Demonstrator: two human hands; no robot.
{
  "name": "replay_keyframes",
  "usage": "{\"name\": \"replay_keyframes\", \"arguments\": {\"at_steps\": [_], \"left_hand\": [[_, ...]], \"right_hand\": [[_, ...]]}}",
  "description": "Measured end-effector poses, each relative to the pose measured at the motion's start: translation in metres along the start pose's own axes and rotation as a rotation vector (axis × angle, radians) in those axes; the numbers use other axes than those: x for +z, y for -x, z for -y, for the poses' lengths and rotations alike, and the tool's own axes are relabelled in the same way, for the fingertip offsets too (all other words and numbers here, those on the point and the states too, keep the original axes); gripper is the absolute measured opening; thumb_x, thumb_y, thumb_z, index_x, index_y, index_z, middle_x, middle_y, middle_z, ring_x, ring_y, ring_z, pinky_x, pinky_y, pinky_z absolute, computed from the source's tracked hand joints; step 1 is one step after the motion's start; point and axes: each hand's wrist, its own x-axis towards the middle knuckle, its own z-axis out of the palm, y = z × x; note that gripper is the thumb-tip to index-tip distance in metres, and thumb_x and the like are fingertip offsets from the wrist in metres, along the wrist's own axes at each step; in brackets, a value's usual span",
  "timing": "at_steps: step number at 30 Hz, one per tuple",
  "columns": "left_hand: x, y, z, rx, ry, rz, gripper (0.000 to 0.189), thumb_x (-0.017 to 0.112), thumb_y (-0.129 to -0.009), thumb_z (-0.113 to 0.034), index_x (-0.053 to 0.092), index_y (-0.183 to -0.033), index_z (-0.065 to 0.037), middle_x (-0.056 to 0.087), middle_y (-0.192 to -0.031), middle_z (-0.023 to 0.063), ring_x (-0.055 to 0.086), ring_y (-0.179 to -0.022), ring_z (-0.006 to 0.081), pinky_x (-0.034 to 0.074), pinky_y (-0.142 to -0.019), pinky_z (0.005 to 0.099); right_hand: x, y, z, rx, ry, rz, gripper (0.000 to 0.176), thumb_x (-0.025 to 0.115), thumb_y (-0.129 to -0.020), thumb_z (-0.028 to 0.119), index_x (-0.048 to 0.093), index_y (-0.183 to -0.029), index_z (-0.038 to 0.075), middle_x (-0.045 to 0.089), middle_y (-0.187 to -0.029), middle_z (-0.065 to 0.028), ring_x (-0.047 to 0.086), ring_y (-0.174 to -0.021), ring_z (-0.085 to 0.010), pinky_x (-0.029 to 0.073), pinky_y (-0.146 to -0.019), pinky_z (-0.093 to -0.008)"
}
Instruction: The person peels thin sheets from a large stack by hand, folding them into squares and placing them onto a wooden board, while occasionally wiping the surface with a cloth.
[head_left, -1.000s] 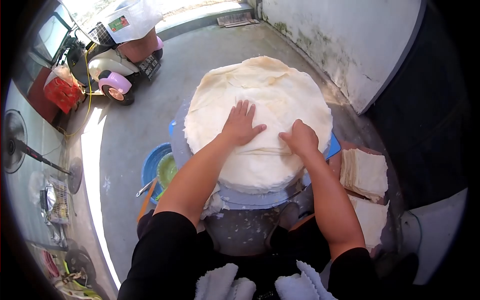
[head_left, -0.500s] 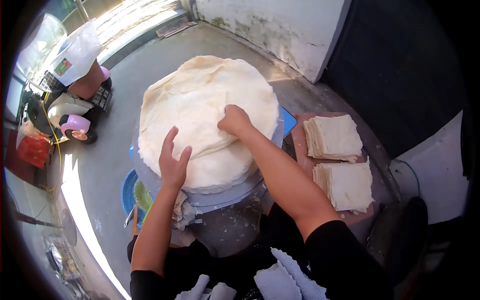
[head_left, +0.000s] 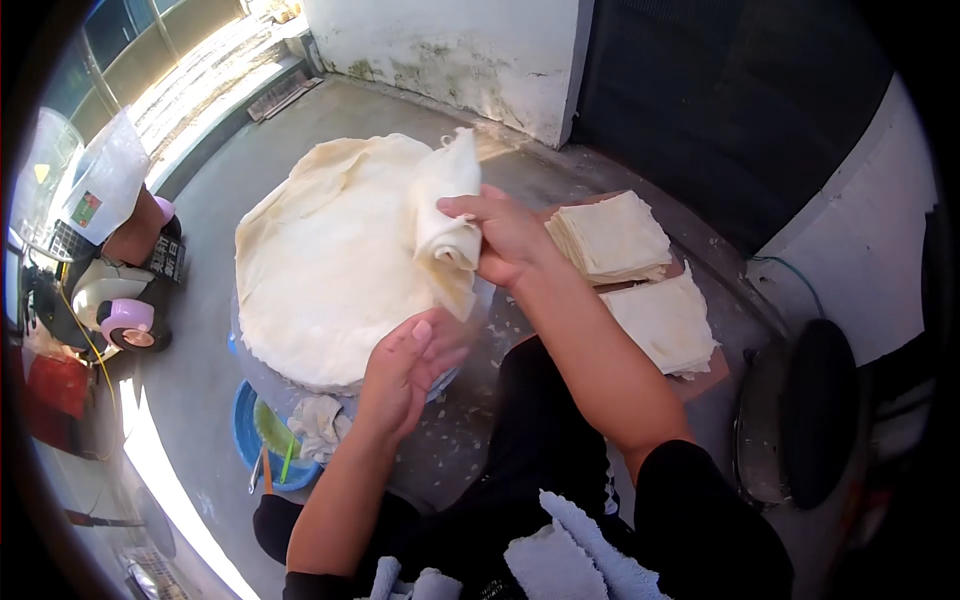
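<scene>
A thick stack of round, pale, thin dough sheets (head_left: 320, 260) lies on a round support before me. At its right edge, my right hand (head_left: 510, 235) grips a loosely rolled dough sheet (head_left: 447, 225), thumb on the near face and fingers behind it. The roll stands up from the stack, its spiral end facing me and a loose flap hanging below. My left hand (head_left: 408, 365) is just under that flap, palm turned up and fingers apart, slightly blurred. It appears to hold nothing.
Two stacks of square-cut sheets, a far stack (head_left: 612, 235) and a near stack (head_left: 662, 325), rest on a reddish board at right. A blue basin (head_left: 243, 430) with green contents and a crumpled cloth (head_left: 320, 425) sit at lower left. Beyond is a scooter (head_left: 125, 275); a black stool (head_left: 815, 415) stands right.
A dough sheet that lay on the stack is now rolled and lifted at the right edge in my right hand. My left hand has moved right and turned palm up. The view has shifted.
</scene>
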Motion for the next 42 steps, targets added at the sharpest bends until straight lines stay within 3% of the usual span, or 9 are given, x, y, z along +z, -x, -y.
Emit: {"name": "replay_keyframes", "arguments": {"at_steps": [5, 11, 17, 20, 22, 28, 35, 40, 42], "left_hand": [[0.09, -0.038, 0.011, -0.441, 0.127, 0.238, 0.052, 0.056, -0.101, -0.039, 0.051, -0.127, 0.005, 0.057, -0.131, 0.0224, 0.056, -0.125, 0.0355, 0.05, -0.101, 0.0474], [0.186, -0.083, 0.082, -0.532, 0.081, 0.316, 0.063, 0.052, -0.102, -0.048, 0.042, -0.134, 0.006, 0.051, -0.135, 0.0275, 0.052, -0.127, 0.0389, 0.047, -0.104, 0.0527], [0.216, -0.113, 0.151, -0.687, 0.317, 0.262, 0.081, 0.045, -0.099, -0.064, 0.041, -0.136, 0.008, 0.052, -0.134, 0.0269, 0.055, -0.123, 0.0379, 0.048, -0.102, 0.0513], [0.208, -0.134, 0.18, -0.612, 0.353, 0.125, 0.075, 0.052, -0.098, -0.059, 0.047, -0.134, 0.006, 0.056, -0.131, 0.0233, 0.057, -0.12, 0.0344, 0.049, -0.1, 0.047], [0.201, -0.146, 0.195, -0.468, -0.191, 0.161, 0.059, 0.067, -0.092, -0.041, 0.054, -0.128, 0.005, 0.064, -0.116, 0.0185, 0.064, -0.098, 0.0298, 0.052, -0.088, 0.0418], [0.193, -0.144, 0.226, -0.234, -0.823, 0.004, 0.063, 0.079, -0.076, -0.015, 0.055, -0.131, 0.006, 0.068, -0.119, 0.0212, 0.067, -0.107, 0.0318, 0.052, -0.093, 0.0364], [0.186, -0.148, 0.219, -0.184, -1.029, -0.01, 0.059, 0.076, -0.076, -0.011, 0.059, -0.132, -0.004, 0.069, -0.117, 0.0214, 0.067, -0.11, 0.0324, 0.051, -0.095, 0.0373], [0.174, -0.163, 0.206, -0.195, -1.055, -0.023, 0.035, 0.067, -0.08, -0.006, 0.069, -0.115, -0.011, 0.072, -0.107, 0.018, 0.069, -0.103, 0.0317, 0.054, -0.089, 0.039], [0.179, -0.157, 0.198, -0.111, -1.058, -0.106, 0.032, 0.066, -0.081, -0.006, 0.069, -0.112, -0.009, 0.071, -0.107, 0.0178, 0.068, -0.103, 0.0322, 0.053, -0.089, 0.0397]], "right_hand": [[-0.085, 0.072, 0.091, -0.273, 0.044, -0.165, 0.036, 0.066, -0.09, 0.005, 0.055, -0.123, -0.003, 0.065, -0.117, -0.0169, 0.067, -0.106, -0.0285, 0.056, -0.094, -0.0421], [-0.156, 0.116, 0.167, -0.662, 0.013, -0.477, 0.036, 0.064, -0.093, 0.006, 0.054, -0.127, 0.0, 0.065, -0.119, -0.0123, 0.065, -0.109, -0.028, 0.054, -0.097, -0.0425], [-0.189, 0.185, 0.12, -0.903, -0.054, -0.56, 0.047, 0.061, -0.093, -0.002, 0.048, -0.138, 0.004, 0.058, -0.133, -0.0116, 0.057, -0.123, -0.0282, 0.05, -0.103, -0.0447], [-0.243, 0.206, 0.038, -0.753, -0.056, -0.769, 0.052, 0.057, -0.092, -0.007, 0.045, -0.141, 0.004, 0.057, -0.135, -0.0121, 0.056, -0.124, -0.0287, 0.05, -0.103, -0.0451], [-0.284, 0.223, -0.019, -0.561, -0.055, -0.923, 0.052, 0.055, -0.091, -0.009, 0.045, -0.141, 0.003, 0.057, -0.134, -0.0121, 0.057, -0.123, -0.029, 0.051, -0.102, -0.0457], [-0.287, 0.227, -0.026, -0.506, -0.078, -0.948, 0.048, 0.057, -0.09, -0.009, 0.048, -0.135, 0.003, 0.059, -0.128, -0.0119, 0.061, -0.116, -0.0296, 0.054, -0.095, -0.0464], [-0.274, 0.215, -0.042, -0.443, -0.106, -0.965, 0.047, 0.059, -0.09, -0.006, 0.048, -0.134, 0.006, 0.059, -0.127, -0.0127, 0.062, -0.113, -0.0286, 0.055, -0.092, -0.0454], [-0.264, 0.254, -0.048, -0.415, -0.151, -0.921, 0.047, 0.061, -0.091, -0.004, 0.047, -0.135, 0.003, 0.061, -0.123, -0.0125, 0.063, -0.111, -0.0268, 0.057, -0.09, -0.0402], [-0.258, 0.279, -0.041, -0.136, 0.194, -1.139, 0.043, 0.058, -0.094, 0.001, 0.049, -0.136, 0.004, 0.062, -0.123, -0.0114, 0.063, -0.11, -0.0232, 0.056, -0.087, -0.0379]]}}
